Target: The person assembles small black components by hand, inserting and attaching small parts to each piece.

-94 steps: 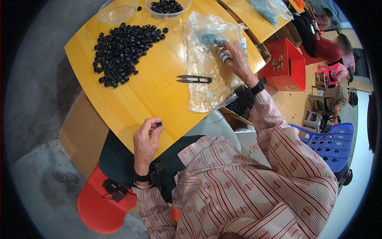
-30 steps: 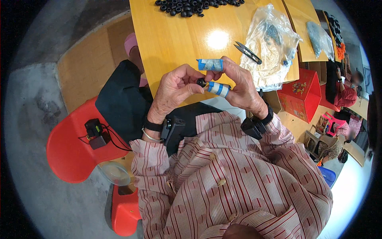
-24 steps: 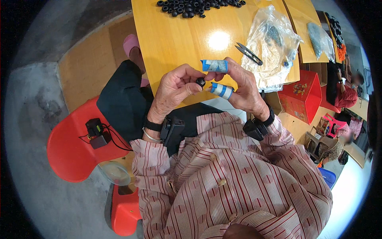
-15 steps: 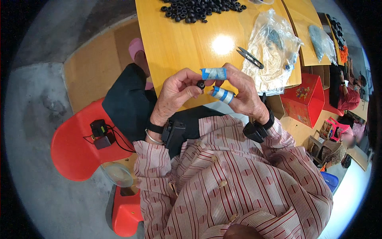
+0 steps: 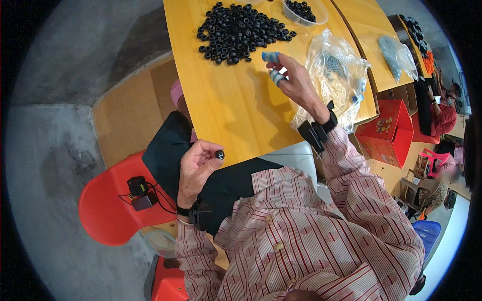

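My left hand (image 5: pixel 196 168) is at the near edge of the yellow table, pinching a small black round piece (image 5: pixel 220 155) with a hollow end between thumb and fingertips. Blue and white tape wraps the thumb and a finger of my right hand (image 5: pixel 297 83). It reaches out over the table, those two digits apart and nothing seen between them. Just beyond its fingertips lies a heap of black round pieces (image 5: pixel 236 32), many with holes. The black thread snips do not show now; my right hand or forearm may cover them.
A clear plastic bag (image 5: pixel 329 75) lies right of my right hand. Behind it stands a clear bowl (image 5: pixel 304 20) of black pieces. A red box (image 5: pixel 386 131) sits right of the table, a red chair (image 5: pixel 113 200) with a small black device at left. Other people are at far right.
My hands have parted. The right has moved forward toward the heap; the left has drawn back and left with its black piece. More of the heap and the bowl have come into view.
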Motion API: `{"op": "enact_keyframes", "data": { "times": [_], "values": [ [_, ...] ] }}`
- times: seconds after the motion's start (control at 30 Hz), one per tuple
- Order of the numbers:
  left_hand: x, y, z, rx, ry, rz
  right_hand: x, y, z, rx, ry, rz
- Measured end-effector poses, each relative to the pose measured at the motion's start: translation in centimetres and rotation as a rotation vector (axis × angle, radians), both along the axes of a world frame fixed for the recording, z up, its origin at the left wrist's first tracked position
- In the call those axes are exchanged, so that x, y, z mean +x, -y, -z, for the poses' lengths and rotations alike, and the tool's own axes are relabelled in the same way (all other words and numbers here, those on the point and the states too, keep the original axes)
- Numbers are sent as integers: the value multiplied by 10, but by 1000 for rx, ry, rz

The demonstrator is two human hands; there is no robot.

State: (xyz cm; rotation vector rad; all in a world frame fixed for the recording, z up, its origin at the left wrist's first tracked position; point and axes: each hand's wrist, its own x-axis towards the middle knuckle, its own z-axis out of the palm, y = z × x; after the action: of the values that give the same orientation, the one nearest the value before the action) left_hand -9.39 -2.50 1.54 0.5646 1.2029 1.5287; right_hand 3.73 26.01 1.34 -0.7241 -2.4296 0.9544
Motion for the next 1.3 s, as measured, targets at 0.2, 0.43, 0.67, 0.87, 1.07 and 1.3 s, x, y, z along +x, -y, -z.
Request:
{"op": "enact_keyframes", "data": {
  "times": [0.2, 0.43, 0.67, 0.87, 1.07, 1.3],
  "values": [
    [7, 0, 6, -70, 24, -74, -41, -5, 21, 165, 38, 17],
    [11, -3, 8, -43, 6, -100, -54, -4, 25, 419, 107, -48],
    [15, -6, 11, -5, -7, -199, -50, -1, 34, 409, 2, -48],
    [34, -13, -1, 153, -15, -262, -12, 44, -14, -401, -185, -94],
    [50, -11, -17, 189, -55, -283, 19, 105, -62, -946, -323, -238],
    [69, -5, -29, 225, -75, -330, 34, 134, -75, -1211, -349, -271]
  ]
}}
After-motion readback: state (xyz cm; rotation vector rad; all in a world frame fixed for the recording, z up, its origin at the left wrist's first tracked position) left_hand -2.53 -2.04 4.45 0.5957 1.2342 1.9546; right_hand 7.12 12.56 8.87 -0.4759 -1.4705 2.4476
